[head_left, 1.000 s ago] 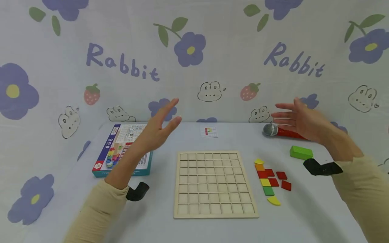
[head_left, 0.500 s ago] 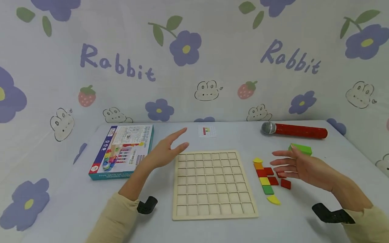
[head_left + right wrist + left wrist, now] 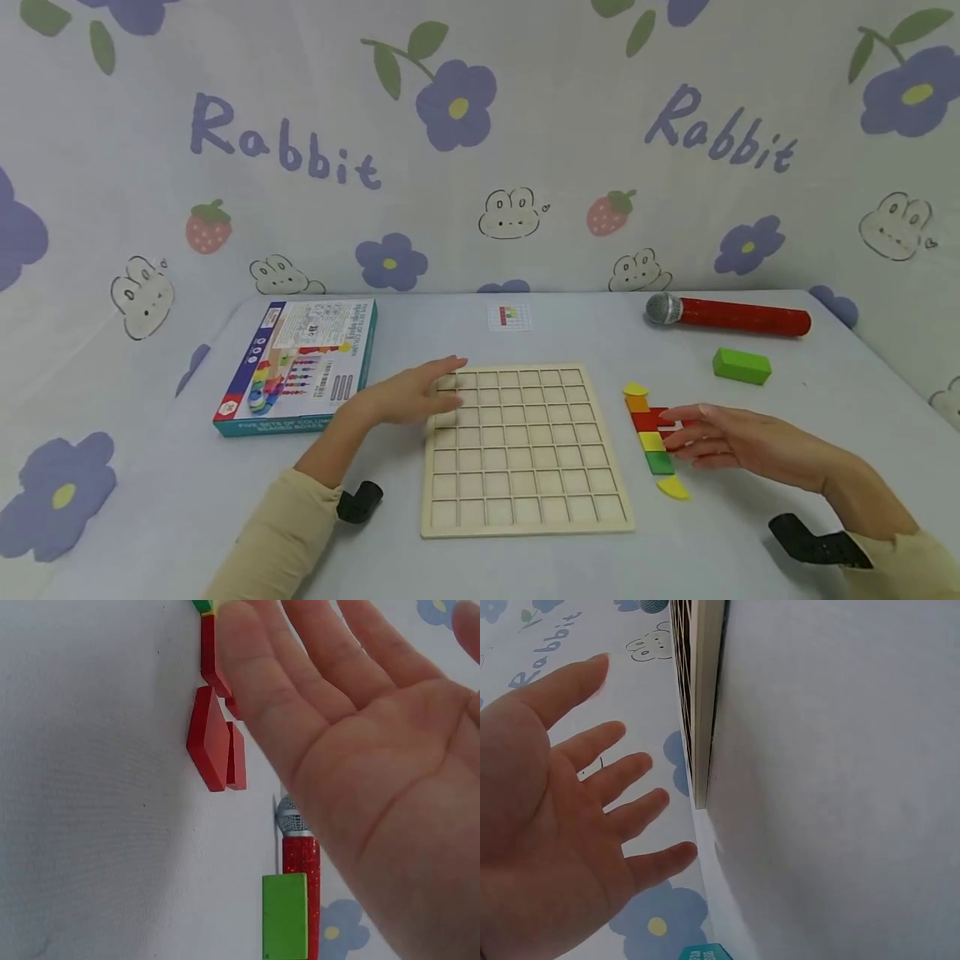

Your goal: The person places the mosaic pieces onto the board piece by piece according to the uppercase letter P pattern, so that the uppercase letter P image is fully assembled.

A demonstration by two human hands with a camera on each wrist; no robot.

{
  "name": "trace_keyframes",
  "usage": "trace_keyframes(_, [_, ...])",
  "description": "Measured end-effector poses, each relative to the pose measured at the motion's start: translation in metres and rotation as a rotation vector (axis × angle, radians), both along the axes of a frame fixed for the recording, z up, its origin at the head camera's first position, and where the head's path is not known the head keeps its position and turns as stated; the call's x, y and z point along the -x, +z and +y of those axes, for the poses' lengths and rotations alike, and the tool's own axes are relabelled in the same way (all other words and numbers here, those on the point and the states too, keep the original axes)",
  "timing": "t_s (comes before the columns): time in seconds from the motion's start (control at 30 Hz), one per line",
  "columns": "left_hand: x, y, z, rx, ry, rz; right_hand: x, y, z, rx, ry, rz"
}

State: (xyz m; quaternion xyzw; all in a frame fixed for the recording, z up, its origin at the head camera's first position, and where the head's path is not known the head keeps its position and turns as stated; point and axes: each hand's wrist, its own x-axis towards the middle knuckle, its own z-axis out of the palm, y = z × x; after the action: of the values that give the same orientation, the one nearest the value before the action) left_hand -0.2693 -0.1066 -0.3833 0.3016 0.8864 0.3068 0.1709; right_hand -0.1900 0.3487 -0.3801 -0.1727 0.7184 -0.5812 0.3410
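1. Wooden grid board (image 3: 528, 457): flat on table, approx. centre, cells bare.
2. Col. of tiles just R of board, far to near: yellow rounded pc. (image 3: 635, 389), orange tile (image 3: 637, 404), red tile (image 3: 644, 422), yellow tile (image 3: 652, 442), green tile (image 3: 660, 463); yellow quarter-round (image 3: 672, 488) nearest the person, a bit apart. More red tiles to the R, partly hidden by R hand.
3. R hand (image 3: 738, 442): fingers loosely extended over the red tiles, nothing gripped; can't tell if tips touch.
4. L hand (image 3: 408, 394): fingers spread wide, holds nothing, at board's far L corner; contact unclear.
5. Green block (image 3: 741, 366) beyond R hand; red mic (image 3: 727, 317) behind it.
6. Small printed card (image 3: 510, 317) beyond board; boxed set (image 3: 300, 358) to the L.
7. Rabbit-print cloth (image 3: 435, 200) at back.
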Motion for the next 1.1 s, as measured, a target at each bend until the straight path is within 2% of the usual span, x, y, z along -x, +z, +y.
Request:
trace_keyframes(0.2, [-0.004, -0.001, 0.002, 0.121, -0.039, -0.049, -0.004, -0.006, -0.001, -0.194, -0.019, 0.033])
trace_keyframes(0.47, [-0.005, -0.003, 0.005, 0.142, -0.039, -0.036, -0.007, -0.002, -0.01, -0.368, -0.001, 0.127])
trace_keyframes(0.6, [-0.005, -0.004, 0.005, 0.156, -0.038, -0.036, -0.009, -0.003, -0.018, -0.355, 0.013, 0.144])
trace_keyframes(0.77, [-0.004, -0.005, 0.004, 0.17, -0.049, -0.015, -0.012, -0.002, -0.028, -0.31, 0.053, 0.238])
trace_keyframes(0.93, [-0.003, -0.006, 0.004, 0.175, -0.056, -0.012, -0.017, -0.002, -0.04, -0.404, 0.057, 0.382])
trace_keyframes(1.1, [-0.004, -0.006, 0.004, 0.184, -0.056, -0.01, -0.02, -0.002, -0.051, -0.538, 0.017, 0.455])
